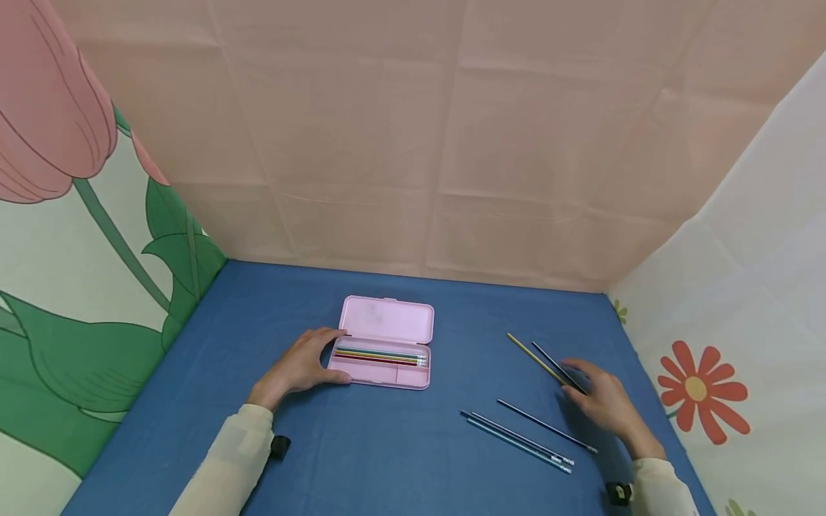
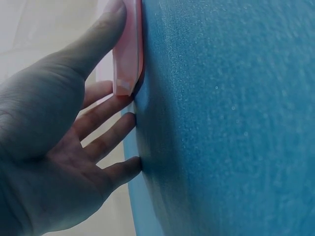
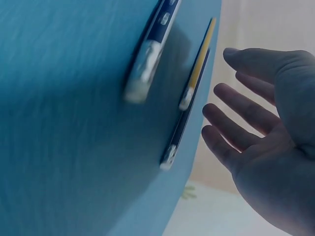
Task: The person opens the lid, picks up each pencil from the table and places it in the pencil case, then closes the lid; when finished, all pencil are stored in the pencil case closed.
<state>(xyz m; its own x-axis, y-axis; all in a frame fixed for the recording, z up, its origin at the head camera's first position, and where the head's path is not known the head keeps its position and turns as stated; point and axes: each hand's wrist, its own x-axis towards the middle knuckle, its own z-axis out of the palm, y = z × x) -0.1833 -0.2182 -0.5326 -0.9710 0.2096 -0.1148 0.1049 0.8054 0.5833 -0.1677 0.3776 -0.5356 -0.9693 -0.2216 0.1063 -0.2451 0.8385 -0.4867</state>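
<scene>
The pink pencil case [image 1: 371,372] lies open left of centre, its lid [image 1: 387,319] folded to the far side, several coloured pencils [image 1: 374,356] inside, while rightward a yellow pencil [image 1: 532,355] and dark blue pencil [image 1: 548,357] slant together beyond nearer loose pencils [image 1: 547,426].

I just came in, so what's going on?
A person's left grip holds the left end of an open case with some pencils inside. Their right grip is by a yellow pencil and a dark one on the table, not holding either. Other pencils lie nearer the person.
</scene>
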